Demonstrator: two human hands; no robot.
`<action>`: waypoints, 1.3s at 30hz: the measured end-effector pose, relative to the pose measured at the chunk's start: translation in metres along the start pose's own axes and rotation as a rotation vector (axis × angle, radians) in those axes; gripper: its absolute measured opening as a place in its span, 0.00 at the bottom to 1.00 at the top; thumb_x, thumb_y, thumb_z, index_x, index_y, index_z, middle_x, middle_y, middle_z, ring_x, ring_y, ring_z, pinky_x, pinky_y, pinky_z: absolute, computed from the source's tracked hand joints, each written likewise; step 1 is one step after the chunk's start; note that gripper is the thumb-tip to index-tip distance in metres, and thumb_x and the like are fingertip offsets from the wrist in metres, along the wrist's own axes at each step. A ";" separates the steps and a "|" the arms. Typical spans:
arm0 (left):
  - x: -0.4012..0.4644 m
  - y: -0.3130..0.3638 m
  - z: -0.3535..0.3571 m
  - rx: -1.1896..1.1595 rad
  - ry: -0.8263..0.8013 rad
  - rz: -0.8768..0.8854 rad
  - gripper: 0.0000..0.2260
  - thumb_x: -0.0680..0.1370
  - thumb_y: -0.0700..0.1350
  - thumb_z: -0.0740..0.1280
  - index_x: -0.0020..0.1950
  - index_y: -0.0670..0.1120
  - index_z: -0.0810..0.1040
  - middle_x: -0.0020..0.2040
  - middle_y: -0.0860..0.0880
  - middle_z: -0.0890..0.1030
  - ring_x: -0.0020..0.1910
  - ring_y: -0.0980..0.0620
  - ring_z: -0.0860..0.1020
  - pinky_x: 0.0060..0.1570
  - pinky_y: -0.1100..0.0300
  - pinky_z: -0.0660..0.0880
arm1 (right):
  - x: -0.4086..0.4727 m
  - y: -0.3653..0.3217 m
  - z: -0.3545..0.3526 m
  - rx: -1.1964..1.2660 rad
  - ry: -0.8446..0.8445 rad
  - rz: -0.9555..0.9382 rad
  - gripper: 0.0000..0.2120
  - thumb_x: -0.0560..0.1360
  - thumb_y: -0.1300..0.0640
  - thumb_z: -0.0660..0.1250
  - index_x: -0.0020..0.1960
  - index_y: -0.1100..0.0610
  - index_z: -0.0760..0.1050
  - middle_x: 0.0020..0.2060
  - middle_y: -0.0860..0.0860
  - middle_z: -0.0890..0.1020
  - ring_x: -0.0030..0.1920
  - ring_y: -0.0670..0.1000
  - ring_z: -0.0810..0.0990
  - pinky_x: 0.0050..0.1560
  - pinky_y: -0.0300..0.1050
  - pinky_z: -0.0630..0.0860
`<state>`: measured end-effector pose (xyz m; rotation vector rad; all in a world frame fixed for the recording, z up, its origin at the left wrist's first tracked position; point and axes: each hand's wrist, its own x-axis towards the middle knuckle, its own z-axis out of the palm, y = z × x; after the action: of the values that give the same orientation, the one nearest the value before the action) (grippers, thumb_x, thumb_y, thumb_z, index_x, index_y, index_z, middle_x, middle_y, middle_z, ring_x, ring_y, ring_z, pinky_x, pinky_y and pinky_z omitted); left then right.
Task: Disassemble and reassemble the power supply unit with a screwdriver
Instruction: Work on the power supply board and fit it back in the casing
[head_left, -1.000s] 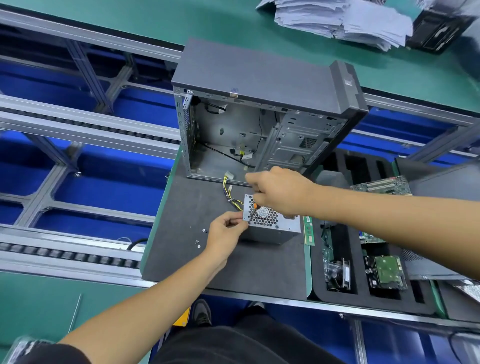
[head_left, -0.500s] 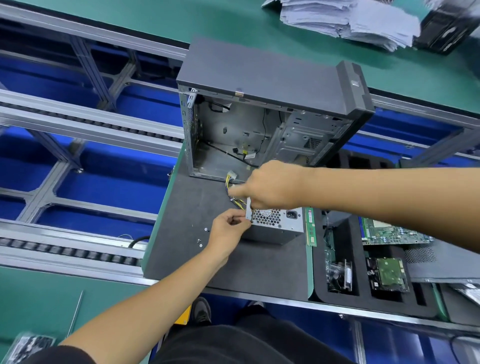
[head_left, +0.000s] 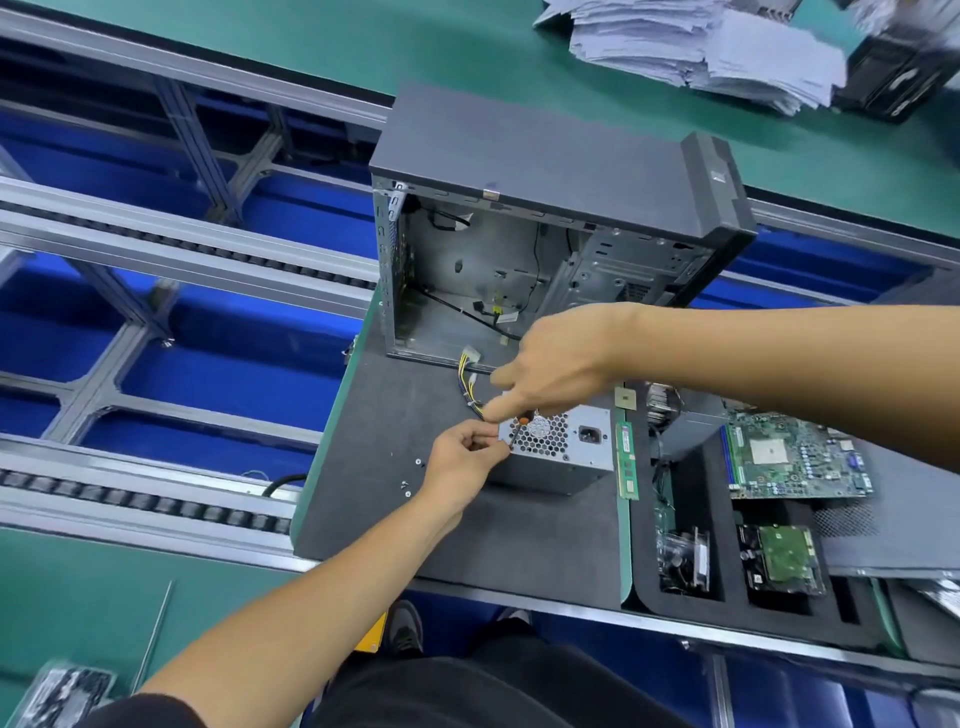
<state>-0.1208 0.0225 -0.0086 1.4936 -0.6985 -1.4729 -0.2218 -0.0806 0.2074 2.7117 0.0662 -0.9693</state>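
The grey power supply unit (head_left: 566, 452) lies on the dark foam mat (head_left: 395, 415), fan grille and power socket facing up, yellow and black cables (head_left: 467, 384) trailing toward the case. My right hand (head_left: 556, 358) holds a screwdriver (head_left: 519, 427) with an orange-and-black handle, tip down at the unit's near-left corner. My left hand (head_left: 462, 457) pinches at that same corner beside the tip; what its fingers hold is hidden. A few loose screws (head_left: 410, 480) lie on the mat to the left.
An open, empty computer case (head_left: 545, 234) stands behind the unit. To the right, a foam tray (head_left: 727, 582) holds a RAM stick (head_left: 627, 460), motherboard (head_left: 795, 454), hard drive (head_left: 784, 558) and cooler. Paper stacks (head_left: 701, 47) lie at the back. Conveyor rails (head_left: 171, 249) run on the left.
My right hand has shifted right and up off the unit, uncovering the fan grille and socket. The screwdriver now points at the near-left corner. My left hand stays at that corner.
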 end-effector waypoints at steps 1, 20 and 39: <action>0.001 0.000 0.000 -0.005 0.000 -0.002 0.07 0.73 0.34 0.73 0.49 0.43 0.84 0.39 0.50 0.80 0.34 0.61 0.76 0.37 0.72 0.72 | 0.000 -0.001 0.003 0.044 -0.001 0.002 0.11 0.83 0.55 0.56 0.63 0.48 0.58 0.45 0.51 0.71 0.26 0.51 0.62 0.28 0.47 0.61; -0.002 0.003 0.001 -0.030 -0.008 -0.005 0.09 0.73 0.32 0.73 0.44 0.46 0.83 0.33 0.56 0.78 0.29 0.62 0.73 0.32 0.72 0.69 | -0.008 -0.005 0.005 0.058 0.080 -0.021 0.13 0.81 0.54 0.48 0.64 0.50 0.61 0.47 0.54 0.74 0.31 0.57 0.65 0.32 0.50 0.61; 0.007 0.011 -0.007 0.065 -0.088 -0.003 0.09 0.72 0.34 0.74 0.43 0.47 0.82 0.33 0.57 0.79 0.30 0.65 0.75 0.33 0.73 0.70 | -0.009 -0.005 0.021 0.113 0.209 0.021 0.16 0.74 0.47 0.68 0.57 0.49 0.65 0.42 0.49 0.76 0.30 0.58 0.67 0.33 0.50 0.72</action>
<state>-0.1112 0.0127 -0.0030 1.4858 -0.8045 -1.5388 -0.2423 -0.0810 0.1967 2.9024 0.0234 -0.7001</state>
